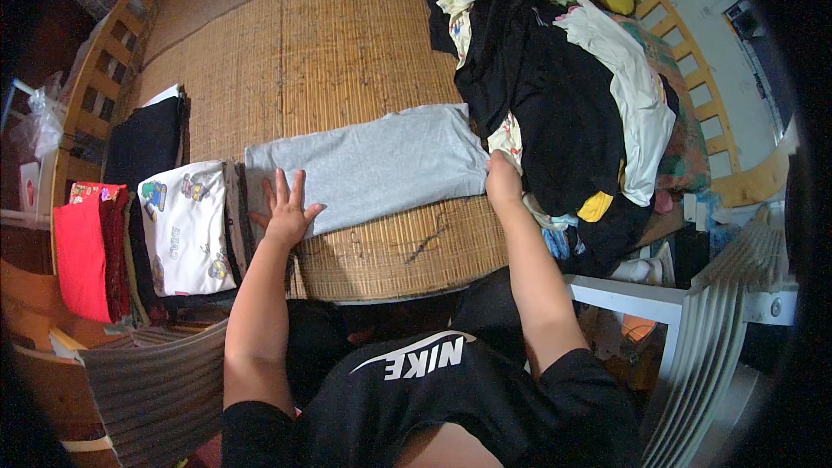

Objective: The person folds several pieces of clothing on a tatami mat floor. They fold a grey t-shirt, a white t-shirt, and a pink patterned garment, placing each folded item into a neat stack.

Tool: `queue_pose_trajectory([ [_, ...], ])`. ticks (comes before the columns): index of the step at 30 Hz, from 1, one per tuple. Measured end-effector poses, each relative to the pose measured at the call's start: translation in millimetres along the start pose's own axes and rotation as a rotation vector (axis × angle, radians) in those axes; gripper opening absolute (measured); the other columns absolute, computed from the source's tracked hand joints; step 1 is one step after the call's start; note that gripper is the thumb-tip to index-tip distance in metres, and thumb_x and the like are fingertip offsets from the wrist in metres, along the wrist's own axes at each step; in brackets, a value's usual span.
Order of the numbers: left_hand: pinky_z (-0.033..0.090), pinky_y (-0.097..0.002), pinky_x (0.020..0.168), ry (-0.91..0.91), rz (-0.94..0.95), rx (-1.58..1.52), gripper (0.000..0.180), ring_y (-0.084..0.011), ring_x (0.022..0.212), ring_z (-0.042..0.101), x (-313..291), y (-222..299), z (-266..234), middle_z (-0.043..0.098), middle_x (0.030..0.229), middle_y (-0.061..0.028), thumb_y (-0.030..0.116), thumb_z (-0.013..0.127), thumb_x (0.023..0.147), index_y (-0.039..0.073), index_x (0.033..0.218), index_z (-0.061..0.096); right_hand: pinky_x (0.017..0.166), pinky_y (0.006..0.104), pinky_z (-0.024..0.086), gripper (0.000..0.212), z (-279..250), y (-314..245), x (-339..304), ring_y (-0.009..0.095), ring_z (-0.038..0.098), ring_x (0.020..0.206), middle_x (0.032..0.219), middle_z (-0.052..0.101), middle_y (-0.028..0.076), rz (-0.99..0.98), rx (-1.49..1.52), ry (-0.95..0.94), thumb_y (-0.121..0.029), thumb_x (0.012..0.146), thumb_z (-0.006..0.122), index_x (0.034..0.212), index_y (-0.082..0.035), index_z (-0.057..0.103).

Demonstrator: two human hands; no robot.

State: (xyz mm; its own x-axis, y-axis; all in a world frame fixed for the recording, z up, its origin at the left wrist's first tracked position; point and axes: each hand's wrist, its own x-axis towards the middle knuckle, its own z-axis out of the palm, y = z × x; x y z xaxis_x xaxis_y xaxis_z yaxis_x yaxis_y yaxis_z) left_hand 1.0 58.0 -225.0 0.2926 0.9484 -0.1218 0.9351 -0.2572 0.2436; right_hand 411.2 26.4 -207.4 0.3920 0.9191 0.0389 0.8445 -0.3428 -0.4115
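Note:
A light grey garment [373,165], folded into a long strip, lies crosswise on the woven mat [347,52] in front of me. My left hand [288,212] rests flat on its left end with the fingers spread. At the other end, my right hand [504,178] has its fingers closed on the corner of the cloth. The garment's right end touches a heap of loose clothes. What kind of garment it is, I cannot tell from the fold.
Left of the grey garment stand folded clothes: a white printed one [186,230], a red one [82,251] and a black one [143,143]. Loose black clothes [555,78] and a white garment [628,95] are heaped at right. Wooden rails [680,48] edge the bed.

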Motion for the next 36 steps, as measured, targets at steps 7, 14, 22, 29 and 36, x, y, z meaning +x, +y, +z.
queue_pose_trajectory([
  [7, 0.005, -0.0748, 0.084, 0.12, 0.015, -0.128, 0.075, -0.0378, 0.13, -0.006, 2.1, -16.8, 22.9, -0.007, 0.144, -0.0077, 0.059, 0.046, 0.075, 0.031, 0.136, 0.013, 0.07, 0.0446, 0.045, 0.017, -0.7, -12.2, 2.2, 0.037, 0.057, 0.081, 0.085, 0.059, 0.023, -0.005, -0.069, -0.044, -0.016, 0.081, 0.049, 0.086, 0.001, 0.05],
  [14, 0.01, -0.0565, 0.1, 0.047, -0.016, -0.036, 0.08, -0.0448, 0.127, -0.003, 0.7, -5.8, 7.2, -0.005, 0.142, -0.017, 0.057, 0.049, 0.076, 0.021, 0.137, 0.013, 0.07, 0.0464, 0.045, 0.025, 16.5, -53.2, 4.6, 0.039, 0.056, 0.083, 0.087, 0.058, 0.023, 0.202, -0.008, 0.074, -0.025, 0.085, 0.048, 0.09, 0.0, 0.048],
  [22, 0.016, -0.0468, 0.102, 0.021, -0.069, -0.204, 0.085, -0.0435, 0.128, 0.003, -1.2, 4.5, -7.9, -0.005, 0.139, -0.0263, 0.047, 0.058, 0.075, 0.007, 0.136, 0.013, 0.056, 0.0404, 0.048, 0.021, 31.6, -36.0, 27.8, 0.03, 0.061, 0.065, 0.069, 0.059, 0.016, -0.047, -0.435, 0.185, -0.025, 0.085, 0.047, 0.085, -0.005, 0.044],
  [29, 0.014, -0.0499, 0.102, -0.024, -0.132, -0.221, 0.085, -0.0448, 0.127, -0.001, -1.2, 5.9, -12.5, -0.005, 0.139, -0.0259, 0.048, 0.057, 0.075, 0.007, 0.135, 0.014, 0.075, 0.0421, 0.044, 0.035, 25.9, -90.7, 49.5, 0.032, 0.046, 0.099, 0.104, 0.046, 0.013, -0.114, -0.247, 0.326, -0.024, 0.075, 0.06, 0.101, -0.006, 0.045],
  [36, 0.001, -0.0749, 0.083, -0.03, -0.223, -0.092, 0.083, -0.037, 0.13, -0.005, -3.2, 10.2, -12.8, -0.003, 0.143, -0.0109, 0.062, 0.049, 0.072, 0.022, 0.137, 0.015, 0.071, 0.0406, 0.043, 0.02, 44.8, -84.8, 79.2, 0.029, 0.055, 0.084, 0.082, 0.056, 0.012, -0.216, -0.307, 0.331, -0.024, 0.081, 0.052, 0.088, -0.006, 0.049],
])
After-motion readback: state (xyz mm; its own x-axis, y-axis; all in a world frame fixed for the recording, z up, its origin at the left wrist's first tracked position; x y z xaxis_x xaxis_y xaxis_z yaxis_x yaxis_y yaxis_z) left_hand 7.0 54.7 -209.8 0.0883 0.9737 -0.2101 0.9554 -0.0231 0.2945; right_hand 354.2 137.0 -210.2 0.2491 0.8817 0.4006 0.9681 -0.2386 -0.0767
